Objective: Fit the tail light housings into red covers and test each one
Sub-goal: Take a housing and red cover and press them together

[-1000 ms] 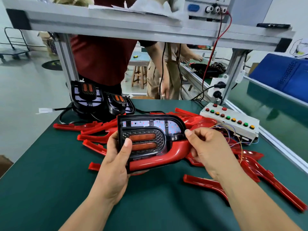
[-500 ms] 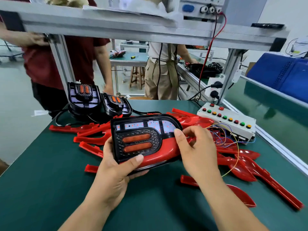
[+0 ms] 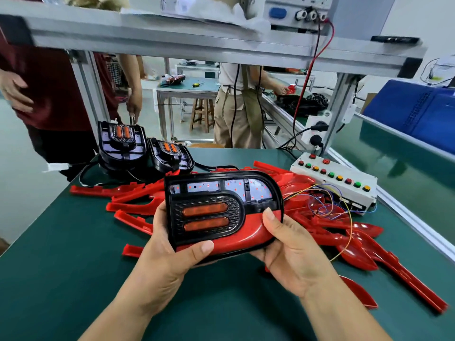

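Black tail light housing [image 3: 219, 205], seated in a red cover [image 3: 248, 232], is gripped by left hand [image 3: 170, 257] and right hand [image 3: 293, 254], thumbs pressed on top.

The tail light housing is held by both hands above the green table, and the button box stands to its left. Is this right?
No. The head view shows the button box to the right of the tail light housing, not its left. The left hand and right hand do hold it above the green table.
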